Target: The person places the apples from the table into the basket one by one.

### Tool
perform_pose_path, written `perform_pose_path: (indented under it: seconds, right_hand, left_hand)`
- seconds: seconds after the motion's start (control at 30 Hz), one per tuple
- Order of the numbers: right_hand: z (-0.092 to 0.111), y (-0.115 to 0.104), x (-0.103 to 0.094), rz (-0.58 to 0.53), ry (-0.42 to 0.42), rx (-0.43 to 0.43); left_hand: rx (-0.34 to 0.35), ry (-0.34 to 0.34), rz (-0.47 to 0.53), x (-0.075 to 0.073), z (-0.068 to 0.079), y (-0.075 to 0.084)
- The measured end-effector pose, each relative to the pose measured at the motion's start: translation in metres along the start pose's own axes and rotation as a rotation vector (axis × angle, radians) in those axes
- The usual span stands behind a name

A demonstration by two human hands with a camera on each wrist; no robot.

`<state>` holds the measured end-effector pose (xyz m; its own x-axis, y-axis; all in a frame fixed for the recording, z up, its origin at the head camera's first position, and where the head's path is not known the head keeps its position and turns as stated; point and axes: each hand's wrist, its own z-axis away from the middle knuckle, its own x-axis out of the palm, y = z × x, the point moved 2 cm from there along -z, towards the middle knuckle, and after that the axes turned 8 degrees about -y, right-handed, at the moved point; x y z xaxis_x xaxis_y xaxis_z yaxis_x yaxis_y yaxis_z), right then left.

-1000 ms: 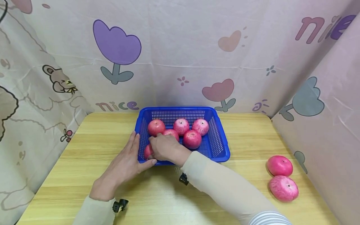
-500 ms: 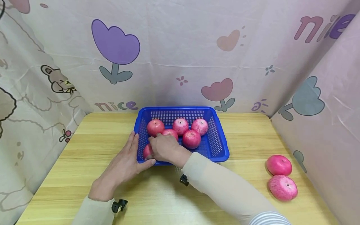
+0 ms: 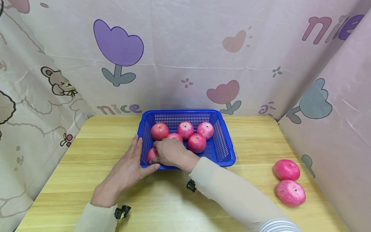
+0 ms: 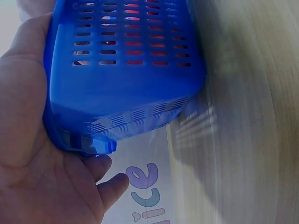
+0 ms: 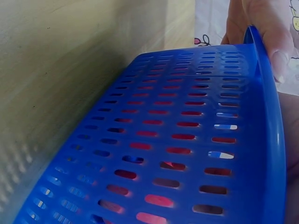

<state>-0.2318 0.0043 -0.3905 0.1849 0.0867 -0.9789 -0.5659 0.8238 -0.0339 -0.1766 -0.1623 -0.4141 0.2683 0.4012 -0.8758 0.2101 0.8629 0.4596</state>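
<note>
A blue plastic basket [image 3: 230, 146] with slotted walls holds several pinkish-red apples. Inside its front left corner, my right hand [image 3: 173, 152] grips an apple [image 3: 151, 156] with curled fingers, which partly cover it. Behind that hand sits another apple [image 3: 175, 137], partly hidden. My left hand [image 3: 124, 169] rests against the left front corner of the basket, fingers straight along the side and thumb across the front rim. In the left wrist view, the palm of the left hand [image 4: 37, 154] lies along the basket rim [image 4: 52, 88], with the fingertips extending past it.
Two more apples, one [image 3: 286, 169] behind the other [image 3: 290, 193], lie on the wooden table [image 3: 255, 138] at the right. A printed curtain [image 3: 174, 38] hangs behind the table and along both sides.
My right wrist has edged slightly to the right, its hand still on the same apple. The left hand, basket and other apples keep their places, while the head view drifts a little.
</note>
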Motion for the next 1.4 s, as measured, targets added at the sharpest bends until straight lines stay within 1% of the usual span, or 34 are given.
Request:
perform_pose_path:
  seconds: [0.27, 0.43, 0.53, 0.73, 1.0, 1.17, 1.4]
  right_hand:
    - [0.004, 0.007, -0.003, -0.059, 0.037, -0.028]
    - [0.009, 0.014, -0.008, -0.103, 0.084, -0.057]
    - [0.012, 0.017, -0.013, -0.121, 0.122, -0.059]
    - [0.015, 0.023, -0.019, -0.176, 0.175, -0.027]
    - [0.02, 0.036, -0.017, -0.221, 0.271, -0.018]
    - [0.029, 0.048, -0.015, -0.255, 0.327, 0.018]
    - [0.049, 0.069, -0.014, -0.275, 0.416, 0.064]
  left_hand:
    - [0.003, 0.005, 0.003, 0.0, -0.001, 0.0]
    - [-0.001, 0.007, 0.002, 0.0, 0.0, 0.001]
    - [-0.001, 0.008, 0.0, -0.001, 0.0, 0.001]
    - [-0.003, 0.011, -0.005, -0.002, 0.0, 0.002]
    - [-0.003, 0.027, -0.008, 0.0, -0.001, 0.001]
    - [-0.013, 0.018, -0.004, 0.002, -0.002, 0.0]
    - [-0.02, 0.006, 0.008, 0.002, -0.001, -0.001]
